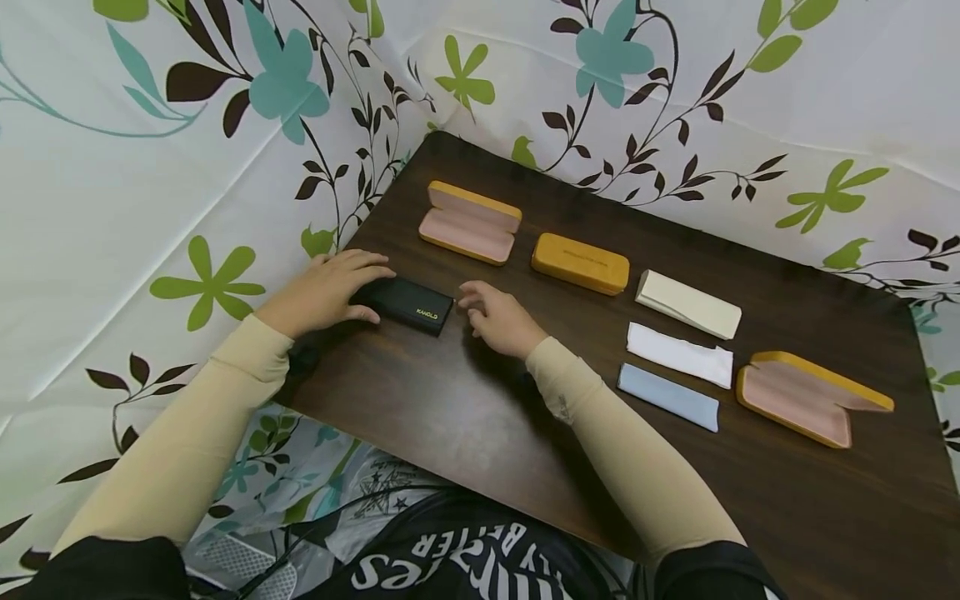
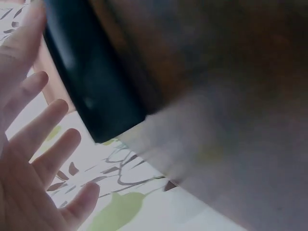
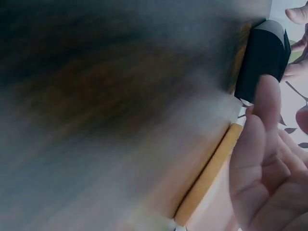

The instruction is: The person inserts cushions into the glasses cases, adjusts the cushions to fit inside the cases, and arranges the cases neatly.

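Left hand: its fingers were spread wide by the black case's left end; I could not tell if they touched it.
Black case: long and dark, with small yellow letters near its right end; it lay flat on the brown surface, between the two hands.
Right hand: its fingers were loosely bent, a narrow gap from the thumb, just beside the black case's right end.
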Demonstrator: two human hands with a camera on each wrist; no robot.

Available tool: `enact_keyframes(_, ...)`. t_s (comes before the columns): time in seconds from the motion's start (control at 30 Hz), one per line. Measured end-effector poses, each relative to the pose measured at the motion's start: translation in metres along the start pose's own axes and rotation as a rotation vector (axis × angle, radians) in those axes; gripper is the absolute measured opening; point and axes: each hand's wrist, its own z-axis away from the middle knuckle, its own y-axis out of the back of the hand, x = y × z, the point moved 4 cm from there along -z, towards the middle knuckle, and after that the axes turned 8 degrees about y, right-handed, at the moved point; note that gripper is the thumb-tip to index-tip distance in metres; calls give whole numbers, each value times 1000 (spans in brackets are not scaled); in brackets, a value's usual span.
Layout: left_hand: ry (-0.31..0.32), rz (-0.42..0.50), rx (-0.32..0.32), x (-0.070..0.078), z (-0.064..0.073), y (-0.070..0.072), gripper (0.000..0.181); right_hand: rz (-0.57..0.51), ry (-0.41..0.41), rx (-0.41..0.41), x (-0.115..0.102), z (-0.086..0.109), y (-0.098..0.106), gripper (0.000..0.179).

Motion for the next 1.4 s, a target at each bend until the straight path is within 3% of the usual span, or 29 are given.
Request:
enact_keyframes(0.17, -24, 33, -2, 21, -14, 5, 65, 54, -37, -78, 7, 19, 10, 46)
enact_keyframes(0.33, -56, 81, -39, 47, -31, 8, 60, 100, -57, -72, 19, 36, 25, 44)
enact_keyframes(0.53, -96, 150, -149, 84, -63, 0, 60, 81, -113, -6, 42, 67, 52, 43)
enact_keyframes(0.7, -152, 171, -193, 113, -90, -10, 58, 63, -151, 58, 61, 97, 75, 43)
enact_keyframes(0.97, -233, 347, -307, 166, -129, -36, 49, -62, -251, 231, 97, 157, 116, 43)
enact_keyframes(1.07, -209, 430, -396, 185, -141, -48, 48, -157, -309, 306, 112, 184, 130, 43)
enact_keyframes(1.27, -80, 811, -730, 225, -160, -74, 49, -276, -412, 446, 139, 240, 158, 43)
enact_keyframes(1.4, -22, 984, -906, 250, -165, -89, 51, -270, -487, 517, 157, 274, 168, 44)
